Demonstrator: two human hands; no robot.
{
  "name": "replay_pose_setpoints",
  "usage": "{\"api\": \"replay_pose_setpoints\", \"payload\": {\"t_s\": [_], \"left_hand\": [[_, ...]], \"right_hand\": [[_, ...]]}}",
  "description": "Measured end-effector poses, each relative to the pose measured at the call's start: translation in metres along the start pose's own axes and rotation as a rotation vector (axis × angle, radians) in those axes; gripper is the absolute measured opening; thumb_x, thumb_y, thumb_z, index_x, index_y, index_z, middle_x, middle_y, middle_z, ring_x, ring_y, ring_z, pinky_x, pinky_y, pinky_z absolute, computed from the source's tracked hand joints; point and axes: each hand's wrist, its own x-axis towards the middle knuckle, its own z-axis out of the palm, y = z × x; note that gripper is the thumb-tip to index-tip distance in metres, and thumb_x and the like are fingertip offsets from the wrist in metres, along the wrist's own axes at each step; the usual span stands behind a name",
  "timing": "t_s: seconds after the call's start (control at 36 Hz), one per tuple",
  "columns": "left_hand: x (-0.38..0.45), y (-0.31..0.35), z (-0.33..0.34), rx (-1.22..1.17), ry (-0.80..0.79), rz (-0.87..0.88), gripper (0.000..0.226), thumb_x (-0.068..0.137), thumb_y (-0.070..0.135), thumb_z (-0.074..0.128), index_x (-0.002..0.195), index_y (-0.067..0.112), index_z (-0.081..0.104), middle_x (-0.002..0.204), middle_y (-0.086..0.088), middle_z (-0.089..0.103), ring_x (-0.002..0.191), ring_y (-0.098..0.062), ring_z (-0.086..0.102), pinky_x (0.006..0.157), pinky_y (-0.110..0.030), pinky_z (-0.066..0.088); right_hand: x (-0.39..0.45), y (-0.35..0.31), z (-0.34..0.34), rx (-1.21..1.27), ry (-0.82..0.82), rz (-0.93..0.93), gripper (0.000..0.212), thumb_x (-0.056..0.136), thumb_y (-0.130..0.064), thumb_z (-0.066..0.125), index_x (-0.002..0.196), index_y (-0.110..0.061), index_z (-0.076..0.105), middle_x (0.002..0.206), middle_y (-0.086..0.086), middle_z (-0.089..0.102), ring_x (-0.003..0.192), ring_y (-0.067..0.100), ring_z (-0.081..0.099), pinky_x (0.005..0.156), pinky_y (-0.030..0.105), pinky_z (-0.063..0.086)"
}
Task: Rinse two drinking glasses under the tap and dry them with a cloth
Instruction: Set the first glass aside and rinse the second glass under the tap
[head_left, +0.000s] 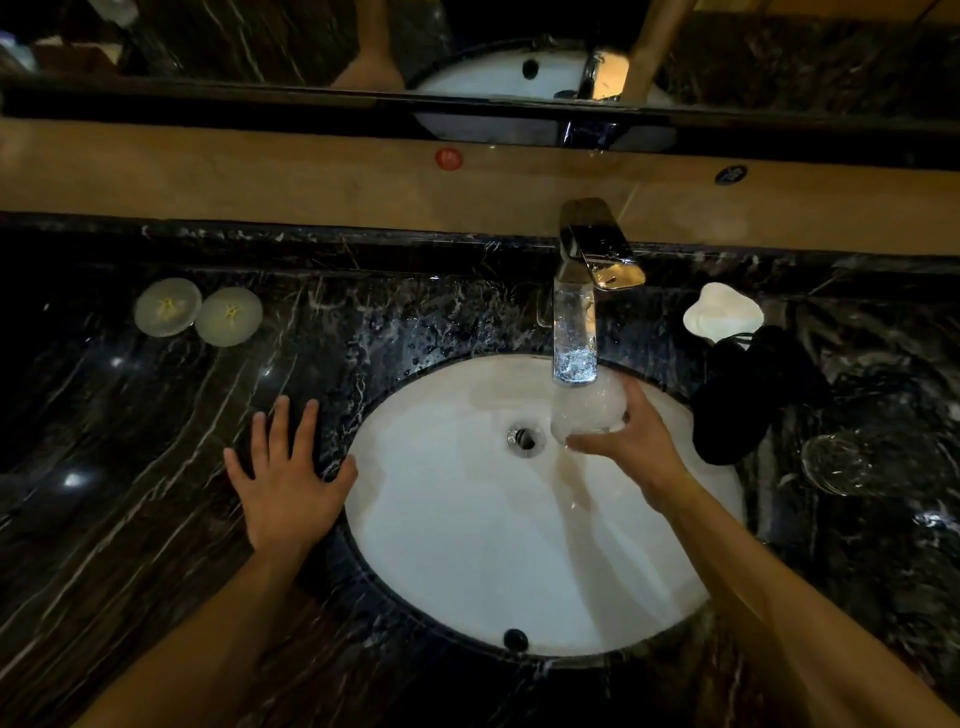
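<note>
While water runs from the tap (576, 332) into the white sink (467, 545), the glass (587, 410) held under the spout fills with foaming water. A second glass (841, 462) stands on the counter (130, 441) beside a dark cloth (753, 395). Gripping the rinsed glass is the right hand (634, 441); the left hand (285, 483) lies flat, fingers spread, on the counter.

open basin (467, 545) below, tap (576, 332) overhanging its far rim, dark cloth (753, 405) crowding right edge
</note>
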Motion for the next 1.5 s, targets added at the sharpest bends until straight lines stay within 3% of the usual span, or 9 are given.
{"api": "replay_pose_setpoints", "payload": {"t_s": [0.19,0.31,0.61,0.78,0.89,1.06,1.17,1.36,1.5], "left_hand": [[0.000,-0.001,0.000,0.002,0.003,0.004,0.086,0.081,0.073,0.033,0.157,0.036,0.018,0.167,0.001,0.010,0.154,-0.024,0.002,0.119,-0.063,0.001],[0.000,-0.001,0.000,0.001,0.002,0.002,0.086,0.081,0.073,0.033,0.157,0.035,0.018,0.167,0.001,0.010,0.154,-0.024,0.002,0.119,-0.062,0.000],[0.000,-0.001,0.001,-0.004,0.007,0.006,0.086,0.081,0.072,0.034,0.157,0.035,0.019,0.167,0.001,0.010,0.154,-0.024,0.003,0.119,-0.061,0.000],[0.001,-0.002,0.002,0.003,0.005,0.005,0.087,0.080,0.074,0.032,0.157,0.034,0.019,0.167,0.001,0.010,0.154,-0.024,0.002,0.119,-0.061,0.000],[-0.001,0.000,0.001,0.002,0.005,0.001,0.087,0.080,0.074,0.032,0.157,0.034,0.020,0.167,0.001,0.010,0.154,-0.024,0.003,0.119,-0.061,0.000],[0.001,-0.001,0.001,0.015,-0.001,0.001,0.086,0.081,0.072,0.034,0.157,0.035,0.018,0.167,0.001,0.009,0.154,-0.023,0.001,0.119,-0.061,0.000],[0.000,-0.001,0.001,0.012,-0.002,-0.002,0.087,0.081,0.073,0.033,0.157,0.034,0.020,0.167,0.001,0.010,0.154,-0.024,0.002,0.119,-0.060,0.000],[0.001,0.000,0.000,0.011,-0.002,-0.004,0.087,0.081,0.073,0.032,0.157,0.035,0.019,0.167,0.001,0.010,0.154,-0.024,0.002,0.119,-0.060,0.000],[0.000,0.000,-0.001,0.008,-0.002,-0.001,0.087,0.081,0.073,0.032,0.157,0.035,0.019,0.167,0.001,0.010,0.154,-0.024,0.003,0.119,-0.060,0.000]], "right_hand": [[-0.011,0.006,0.010,0.056,-0.211,0.151,0.087,0.041,-0.033,0.089,0.121,-0.036,0.055,0.118,-0.002,0.067,0.109,0.021,0.062,0.082,0.035,0.053],[-0.018,0.016,0.016,0.141,-0.334,0.253,0.085,0.053,-0.025,0.089,0.131,-0.031,0.053,0.123,0.002,0.069,0.114,0.027,0.064,0.092,0.047,0.057],[-0.033,0.027,0.032,0.277,-0.360,0.502,0.045,0.082,-0.026,0.075,0.124,-0.026,0.060,0.110,0.006,0.073,0.100,0.027,0.070,0.079,0.043,0.059],[-0.037,0.023,0.035,0.325,-0.320,0.601,0.047,0.088,-0.046,0.065,0.124,-0.017,0.061,0.119,0.011,0.070,0.102,0.029,0.071,0.068,0.039,0.058],[-0.038,0.020,0.035,0.361,-0.325,0.640,0.060,0.080,-0.059,0.064,0.122,-0.016,0.061,0.100,0.010,0.073,0.082,0.022,0.071,0.060,0.033,0.056],[-0.038,0.012,0.032,0.517,-0.409,0.734,0.052,0.074,-0.060,0.064,0.087,-0.011,0.070,0.083,0.010,0.068,0.066,0.021,0.063,0.056,0.029,0.050],[-0.036,0.009,0.031,0.623,-0.407,0.805,0.050,0.082,-0.056,0.061,0.090,-0.008,0.067,0.087,0.013,0.067,0.066,0.024,0.064,0.054,0.029,0.056],[-0.025,0.003,0.027,0.434,-0.368,0.648,0.061,0.066,-0.048,0.077,0.114,-0.013,0.063,0.108,0.013,0.067,0.095,0.028,0.068,0.088,0.049,0.056],[-0.019,-0.004,0.028,0.120,-0.265,0.376,0.070,0.054,-0.031,0.085,0.119,-0.027,0.061,0.114,0.000,0.067,0.103,0.020,0.066,0.087,0.042,0.056]]}}
